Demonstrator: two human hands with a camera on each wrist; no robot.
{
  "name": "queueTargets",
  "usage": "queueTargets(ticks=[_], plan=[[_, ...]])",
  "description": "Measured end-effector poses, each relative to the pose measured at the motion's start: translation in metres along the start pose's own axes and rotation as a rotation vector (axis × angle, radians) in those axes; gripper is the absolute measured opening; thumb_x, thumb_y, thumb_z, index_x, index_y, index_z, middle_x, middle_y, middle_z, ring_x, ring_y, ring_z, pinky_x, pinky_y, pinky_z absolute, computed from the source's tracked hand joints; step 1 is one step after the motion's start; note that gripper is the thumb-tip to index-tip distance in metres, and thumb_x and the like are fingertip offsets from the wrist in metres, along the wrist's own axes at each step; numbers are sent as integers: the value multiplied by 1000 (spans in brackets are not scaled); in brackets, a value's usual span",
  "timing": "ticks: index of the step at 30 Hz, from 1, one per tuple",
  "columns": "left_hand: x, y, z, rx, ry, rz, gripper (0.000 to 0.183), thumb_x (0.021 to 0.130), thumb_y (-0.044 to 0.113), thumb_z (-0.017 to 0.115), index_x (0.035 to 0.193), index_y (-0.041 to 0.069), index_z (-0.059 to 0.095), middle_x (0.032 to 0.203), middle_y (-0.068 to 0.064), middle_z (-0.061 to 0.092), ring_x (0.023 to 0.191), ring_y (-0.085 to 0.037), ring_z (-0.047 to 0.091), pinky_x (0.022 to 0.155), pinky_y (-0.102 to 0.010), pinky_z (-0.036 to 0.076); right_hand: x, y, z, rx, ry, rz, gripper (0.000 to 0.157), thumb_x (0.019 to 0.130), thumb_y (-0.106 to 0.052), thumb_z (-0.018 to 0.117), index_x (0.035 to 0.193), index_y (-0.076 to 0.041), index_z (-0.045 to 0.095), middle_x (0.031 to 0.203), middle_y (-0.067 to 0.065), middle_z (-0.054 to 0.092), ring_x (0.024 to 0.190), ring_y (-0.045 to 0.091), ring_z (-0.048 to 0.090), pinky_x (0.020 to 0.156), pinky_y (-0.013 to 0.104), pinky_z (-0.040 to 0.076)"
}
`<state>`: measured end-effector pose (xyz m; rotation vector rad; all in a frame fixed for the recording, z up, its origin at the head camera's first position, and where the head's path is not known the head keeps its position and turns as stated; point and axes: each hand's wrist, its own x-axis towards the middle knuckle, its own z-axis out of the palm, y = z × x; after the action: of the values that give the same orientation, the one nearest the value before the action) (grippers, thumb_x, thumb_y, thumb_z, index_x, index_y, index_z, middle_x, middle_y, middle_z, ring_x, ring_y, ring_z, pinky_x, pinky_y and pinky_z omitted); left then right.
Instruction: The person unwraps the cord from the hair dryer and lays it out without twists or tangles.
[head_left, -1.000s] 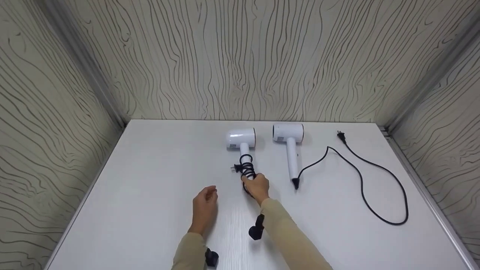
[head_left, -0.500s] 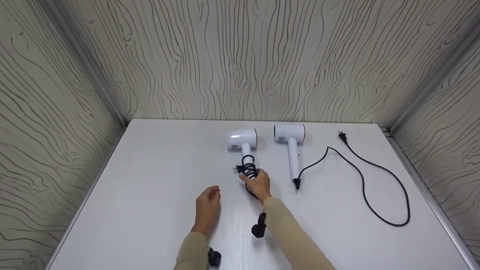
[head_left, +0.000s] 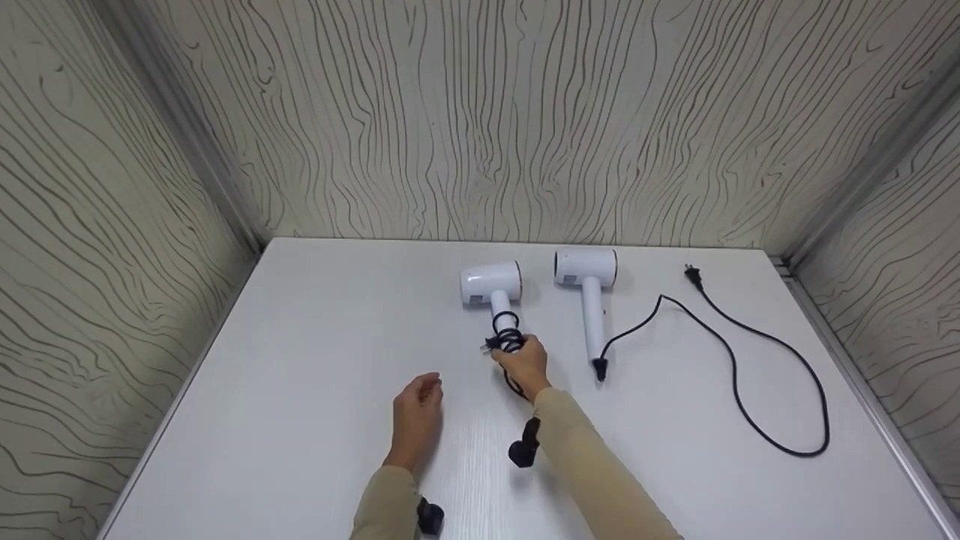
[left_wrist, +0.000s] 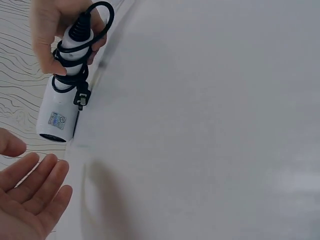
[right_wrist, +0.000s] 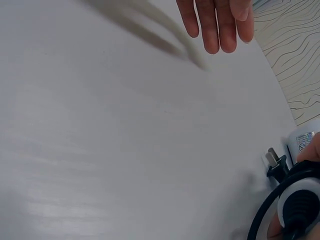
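A white hair dryer [head_left: 491, 283] has its black cord [head_left: 511, 339] wound round the handle, and the two-pin plug [left_wrist: 82, 98] sticks out at the side. My right hand [head_left: 525, 366] grips that handle over the lower coils, with the thumb along its left side. A loop of cord hangs below the grip. To the left, my left hand [head_left: 417, 409] holds nothing; its fingers are relaxed and slightly bent, apart from the dryer. In the left wrist view the left fingers [left_wrist: 42, 185] spread loosely, palm showing.
A second white hair dryer [head_left: 587, 268] lies to the right, its handle toward me. Its black cord [head_left: 731, 358] runs unwound across the right of the white table [head_left: 300, 337], ending in a plug [head_left: 694, 276]. Patterned panels [head_left: 480, 120] stand behind and at both sides.
The held hair dryer has shifted slightly right and toward me, its head tilting a little. The left hand stays nearly still. The whole head view has drifted slightly.
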<state>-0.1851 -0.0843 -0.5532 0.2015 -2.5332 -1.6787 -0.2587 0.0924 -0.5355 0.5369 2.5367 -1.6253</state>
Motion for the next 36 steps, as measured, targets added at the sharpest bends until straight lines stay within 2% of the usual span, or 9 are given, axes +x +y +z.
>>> queueTargets(ticks=[6,12,16,24,29,36], plan=[[-2,-1,0,16,18,0,23,94,8,54,113,-1,65,109,-14,70,101,-24,66,89,-35,56,2,-5,-4,87,-112,140,78,80,-24,73,143,1,36,133,22,53,119,31,55,102,42,47],[-3,-1,0,20,14,14,23,94,7,54,113,-2,65,109,-14,70,101,-24,66,89,-36,56,2,-5,-8,125,-195,176,74,81,-17,69,145,-2,36,133,21,54,117,29,55,102,41,46],[-2,-1,0,17,7,8,24,94,8,54,114,-2,64,109,-15,70,101,-24,66,89,-36,56,2,-4,-11,104,-177,164,70,80,-18,68,142,0,40,132,22,55,114,28,56,99,39,47],[-1,0,1,-4,-13,-2,26,95,10,53,116,-1,64,111,-14,69,101,-22,65,89,-34,55,2,-4,-12,61,-88,114,55,79,-15,64,129,4,53,122,22,62,99,23,60,81,29,51],[-1,1,0,-8,-26,10,25,95,9,53,116,-2,63,111,-16,68,102,-25,65,90,-36,55,2,-1,-12,33,-64,110,54,81,-16,63,129,6,52,121,23,61,99,25,60,79,30,52],[-2,2,-2,-5,-11,17,24,94,6,54,114,-3,63,109,-16,69,102,-27,65,91,-38,55,0,4,-12,56,-48,115,58,83,-17,64,134,6,48,125,24,59,104,27,60,83,32,54]])
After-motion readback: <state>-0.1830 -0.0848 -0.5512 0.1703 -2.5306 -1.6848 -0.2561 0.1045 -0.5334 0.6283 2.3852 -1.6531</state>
